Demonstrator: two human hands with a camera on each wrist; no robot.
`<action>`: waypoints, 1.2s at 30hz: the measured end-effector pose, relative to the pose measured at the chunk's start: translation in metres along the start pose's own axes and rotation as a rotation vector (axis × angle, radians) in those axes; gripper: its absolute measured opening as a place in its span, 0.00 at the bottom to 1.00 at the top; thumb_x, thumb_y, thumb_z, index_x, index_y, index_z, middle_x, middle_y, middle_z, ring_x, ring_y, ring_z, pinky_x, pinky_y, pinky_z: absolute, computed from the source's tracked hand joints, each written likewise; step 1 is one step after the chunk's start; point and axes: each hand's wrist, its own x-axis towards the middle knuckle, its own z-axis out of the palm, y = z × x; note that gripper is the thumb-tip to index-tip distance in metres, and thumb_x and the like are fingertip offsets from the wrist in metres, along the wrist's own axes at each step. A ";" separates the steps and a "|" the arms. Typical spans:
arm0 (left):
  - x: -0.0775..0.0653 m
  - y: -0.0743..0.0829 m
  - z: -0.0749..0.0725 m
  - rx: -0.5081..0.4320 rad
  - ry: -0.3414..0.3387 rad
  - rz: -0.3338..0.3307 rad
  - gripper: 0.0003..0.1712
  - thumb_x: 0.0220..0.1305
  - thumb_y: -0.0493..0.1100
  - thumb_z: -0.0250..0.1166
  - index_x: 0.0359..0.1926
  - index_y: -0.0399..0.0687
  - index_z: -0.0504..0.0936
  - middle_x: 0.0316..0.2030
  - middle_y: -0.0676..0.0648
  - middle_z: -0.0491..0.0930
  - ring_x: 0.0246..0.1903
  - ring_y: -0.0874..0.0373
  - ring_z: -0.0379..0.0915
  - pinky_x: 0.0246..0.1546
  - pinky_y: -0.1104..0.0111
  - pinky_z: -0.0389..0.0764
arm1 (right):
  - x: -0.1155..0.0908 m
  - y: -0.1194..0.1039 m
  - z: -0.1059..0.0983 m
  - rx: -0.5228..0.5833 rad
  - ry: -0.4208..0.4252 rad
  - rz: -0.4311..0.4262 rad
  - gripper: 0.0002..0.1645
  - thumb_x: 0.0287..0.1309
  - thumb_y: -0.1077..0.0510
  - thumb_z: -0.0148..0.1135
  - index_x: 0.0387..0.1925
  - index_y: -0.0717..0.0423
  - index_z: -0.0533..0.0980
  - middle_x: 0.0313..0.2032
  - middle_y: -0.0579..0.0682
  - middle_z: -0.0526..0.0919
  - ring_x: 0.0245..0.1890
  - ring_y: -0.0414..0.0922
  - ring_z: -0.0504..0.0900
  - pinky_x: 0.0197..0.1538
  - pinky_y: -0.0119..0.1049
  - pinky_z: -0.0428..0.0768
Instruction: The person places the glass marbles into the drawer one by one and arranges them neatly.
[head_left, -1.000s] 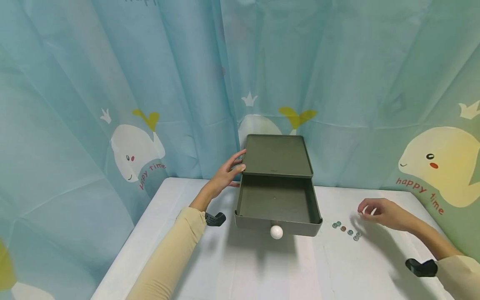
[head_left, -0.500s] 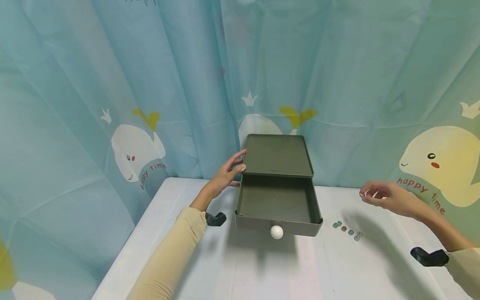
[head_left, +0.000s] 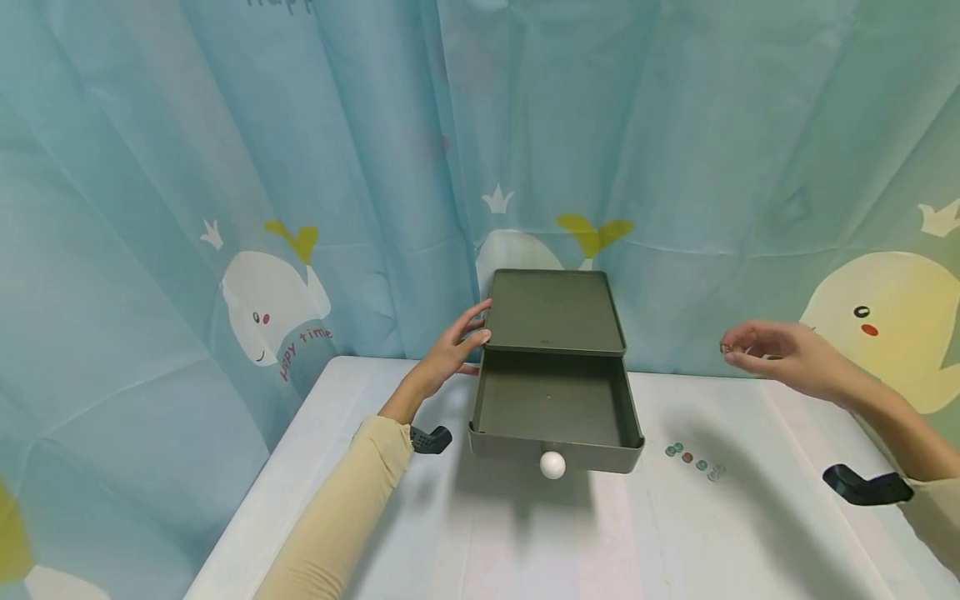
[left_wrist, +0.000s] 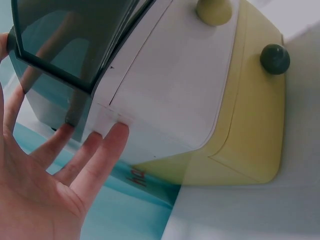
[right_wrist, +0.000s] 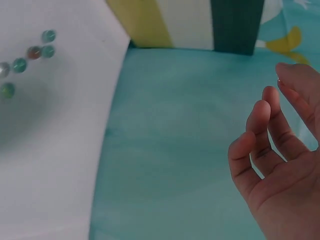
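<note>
My left hand (head_left: pixel 446 354) lies with spread, fairly straight fingers against the left side of a drawer box (head_left: pixel 555 310). In the left wrist view the box has green, white (left_wrist: pixel 170 85) and yellow (left_wrist: pixel 257 125) tiers. Its top green drawer (head_left: pixel 553 400) is pulled out, with a white round knob (head_left: pixel 552 465) on its front. Raised over the far right of the table, my right hand (head_left: pixel 795 358) pinches a small marble (head_left: pixel 725 348) between thumb and fingertips; the fingers mostly cover it. Several glass marbles (head_left: pixel 687 457) lie on the table right of the drawer.
A white cloth covers the table (head_left: pixel 540 550). A blue-green curtain (head_left: pixel 390 167) with whale prints hangs close behind the box and along the table's sides. In the left wrist view, a dark round knob (left_wrist: pixel 275 59) juts from the yellow tier.
My right hand has risen from low above the table near the marbles, holding its marble. The left hand, the box and the marbles on the table stay in place.
</note>
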 end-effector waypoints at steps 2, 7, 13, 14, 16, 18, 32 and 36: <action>0.000 -0.001 0.000 0.000 0.000 0.000 0.36 0.74 0.56 0.57 0.79 0.76 0.58 0.78 0.45 0.54 0.73 0.46 0.59 0.52 0.43 0.81 | 0.003 -0.006 -0.002 -0.003 0.009 -0.009 0.10 0.64 0.63 0.69 0.46 0.49 0.82 0.40 0.43 0.85 0.39 0.33 0.83 0.38 0.24 0.78; 0.000 -0.001 0.000 0.000 0.002 -0.001 0.36 0.73 0.57 0.57 0.79 0.76 0.59 0.78 0.45 0.54 0.73 0.45 0.59 0.53 0.43 0.81 | 0.009 -0.019 -0.004 0.019 0.055 0.002 0.10 0.63 0.64 0.70 0.46 0.51 0.83 0.41 0.44 0.86 0.40 0.32 0.83 0.39 0.22 0.78; -0.001 -0.002 0.000 -0.002 0.004 0.001 0.37 0.73 0.59 0.58 0.79 0.76 0.59 0.78 0.45 0.54 0.73 0.45 0.59 0.53 0.44 0.81 | 0.015 -0.028 -0.004 0.048 0.102 -0.008 0.11 0.61 0.67 0.71 0.43 0.52 0.84 0.39 0.46 0.86 0.36 0.35 0.84 0.38 0.22 0.78; -0.001 -0.002 0.000 -0.001 0.004 0.001 0.37 0.72 0.59 0.58 0.79 0.76 0.59 0.78 0.45 0.54 0.73 0.45 0.59 0.53 0.44 0.81 | 0.016 -0.029 -0.004 0.051 0.104 -0.016 0.11 0.61 0.67 0.71 0.43 0.52 0.83 0.39 0.46 0.86 0.36 0.36 0.84 0.38 0.22 0.78; 0.000 -0.003 0.000 0.001 0.004 0.002 0.37 0.72 0.59 0.58 0.79 0.76 0.59 0.77 0.45 0.55 0.73 0.45 0.59 0.53 0.44 0.81 | 0.017 -0.031 -0.004 0.056 0.104 -0.026 0.11 0.60 0.68 0.71 0.43 0.52 0.83 0.39 0.47 0.86 0.35 0.36 0.85 0.39 0.21 0.78; 0.000 -0.003 0.000 0.002 0.003 0.002 0.36 0.72 0.59 0.58 0.79 0.77 0.59 0.77 0.45 0.55 0.73 0.45 0.59 0.53 0.44 0.81 | 0.019 -0.032 -0.005 0.060 0.101 -0.026 0.11 0.61 0.68 0.71 0.43 0.52 0.83 0.39 0.46 0.86 0.35 0.36 0.85 0.39 0.21 0.78; 0.001 -0.003 0.000 -0.006 -0.003 0.006 0.37 0.73 0.59 0.58 0.79 0.76 0.58 0.78 0.45 0.54 0.73 0.45 0.59 0.53 0.43 0.81 | 0.036 -0.058 -0.017 0.066 0.010 0.000 0.09 0.64 0.63 0.70 0.45 0.51 0.83 0.38 0.49 0.86 0.38 0.40 0.86 0.41 0.24 0.78; 0.001 -0.003 0.000 -0.008 -0.001 0.005 0.37 0.73 0.58 0.58 0.79 0.75 0.58 0.78 0.44 0.54 0.73 0.44 0.60 0.53 0.43 0.80 | 0.044 -0.070 -0.021 0.123 -0.012 -0.023 0.10 0.64 0.64 0.70 0.47 0.53 0.83 0.39 0.49 0.86 0.38 0.41 0.85 0.40 0.28 0.80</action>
